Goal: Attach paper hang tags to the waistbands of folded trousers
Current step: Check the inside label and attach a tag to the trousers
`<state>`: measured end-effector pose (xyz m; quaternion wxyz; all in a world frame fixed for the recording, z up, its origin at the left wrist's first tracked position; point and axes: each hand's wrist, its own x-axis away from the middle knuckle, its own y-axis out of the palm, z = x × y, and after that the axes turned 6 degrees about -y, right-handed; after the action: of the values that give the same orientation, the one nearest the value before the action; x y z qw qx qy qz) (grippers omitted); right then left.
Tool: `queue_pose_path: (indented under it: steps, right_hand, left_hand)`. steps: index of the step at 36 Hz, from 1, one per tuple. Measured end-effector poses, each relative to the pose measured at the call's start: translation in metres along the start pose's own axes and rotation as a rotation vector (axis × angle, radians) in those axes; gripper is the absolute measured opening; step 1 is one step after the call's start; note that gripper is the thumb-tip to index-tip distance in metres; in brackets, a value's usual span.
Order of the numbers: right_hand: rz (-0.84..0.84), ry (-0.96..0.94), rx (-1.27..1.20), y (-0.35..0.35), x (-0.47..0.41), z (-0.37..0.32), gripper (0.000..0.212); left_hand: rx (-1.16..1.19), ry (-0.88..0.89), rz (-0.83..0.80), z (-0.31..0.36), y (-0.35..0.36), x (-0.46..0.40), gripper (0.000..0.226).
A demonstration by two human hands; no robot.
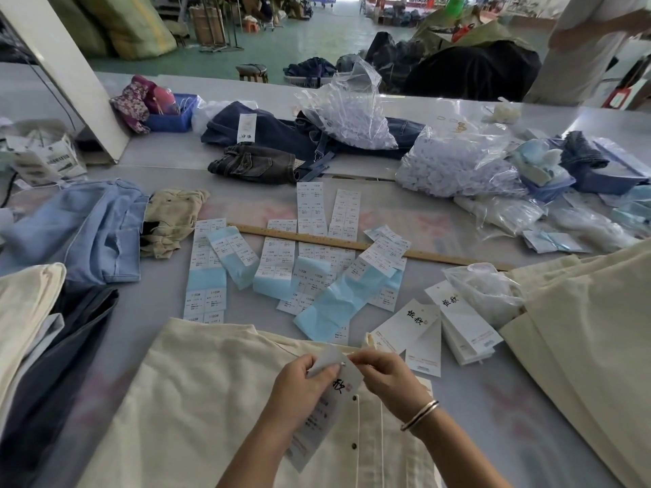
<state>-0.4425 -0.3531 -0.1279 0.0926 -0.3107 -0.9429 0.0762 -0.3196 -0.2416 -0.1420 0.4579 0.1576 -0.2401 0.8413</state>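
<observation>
Pinching hang tag [322, 405], both hands [347, 383], seemingly threading.

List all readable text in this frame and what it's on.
"1103#": sticker sheets at table centre; their smaller print is too small to read.
Two brush-style characters, too stylised to read for sure: held hang tag, loose tags, tag on dark jeans.
Ruler markings: too small.

Hang tag [331, 392] top hidden by fingers [318, 373] — print blurred, unreadable
</observation>
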Motion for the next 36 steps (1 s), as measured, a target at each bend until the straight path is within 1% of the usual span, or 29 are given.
queue_pose_path:
  steps: [2,3,6,9,13,15,17,20,22,24,25,26,27,31,33,36]
  right_hand:
    - [0.004,0.071,-0.080,0.001,0.000,0.003,0.045]
    - [0.004,0.101,-0.123,0.001,0.000,0.004,0.047]
    - [0.014,0.160,-0.187,0.003,0.002,0.006,0.038]
    - [-0.005,0.141,-0.120,0.009,0.002,0.003,0.033]
    - [0.030,0.161,-0.037,0.012,0.000,0.009,0.049]
    - [0.034,0.165,-0.032,0.012,0.001,0.011,0.050]
    - [0.069,0.179,-0.121,0.011,0.001,0.012,0.046]
    - [0.194,0.214,-0.414,0.009,0.000,0.012,0.034]
    - [0.253,0.216,-0.662,0.007,0.000,0.012,0.029]
    - [0.283,0.204,-0.807,0.004,0.001,0.011,0.030]
    - [0.288,0.199,-0.823,0.003,0.001,0.011,0.031]
    - [0.288,0.193,-0.815,0.003,0.001,0.011,0.033]
    - [0.285,0.186,-0.796,0.003,0.001,0.011,0.034]
    - [0.269,0.146,-0.705,0.005,0.000,0.012,0.037]
    - [0.260,0.119,-0.648,0.007,0.001,0.011,0.039]
    - [0.241,0.087,-0.535,0.010,0.000,0.010,0.039]
  left_hand:
    - [-0.027,0.007,0.015,-0.001,0.000,-0.002,0.021]
    - [-0.049,0.014,0.029,-0.002,0.000,-0.003,0.021]
    - [-0.124,0.029,0.066,-0.005,0.001,-0.005,0.021]
    - [-0.169,0.017,0.075,-0.007,0.003,-0.005,0.023]
    - [-0.177,0.015,0.074,-0.009,0.005,-0.004,0.021]
    - [-0.157,0.016,0.050,-0.009,0.006,-0.004,0.019]
    - [-0.083,0.003,-0.016,-0.008,0.006,-0.002,0.017]
    - [0.176,-0.071,-0.144,-0.007,0.005,0.002,0.016]
    - [0.356,-0.167,-0.238,-0.005,0.002,0.006,0.019]
    - [0.643,-0.318,-0.353,-0.007,-0.001,0.007,0.024]
    - [0.779,-0.394,-0.393,-0.009,-0.002,0.006,0.026]
    - [0.870,-0.432,-0.413,-0.011,-0.003,0.005,0.027]
    - [0.913,-0.433,-0.420,-0.014,-0.004,0.005,0.026]
    - [0.940,-0.373,-0.425,-0.017,-0.003,0.004,0.022]
    - [0.936,-0.359,-0.414,-0.017,-0.001,0.004,0.027]
    - [0.934,-0.333,-0.446,-0.011,0.001,0.005,0.030]
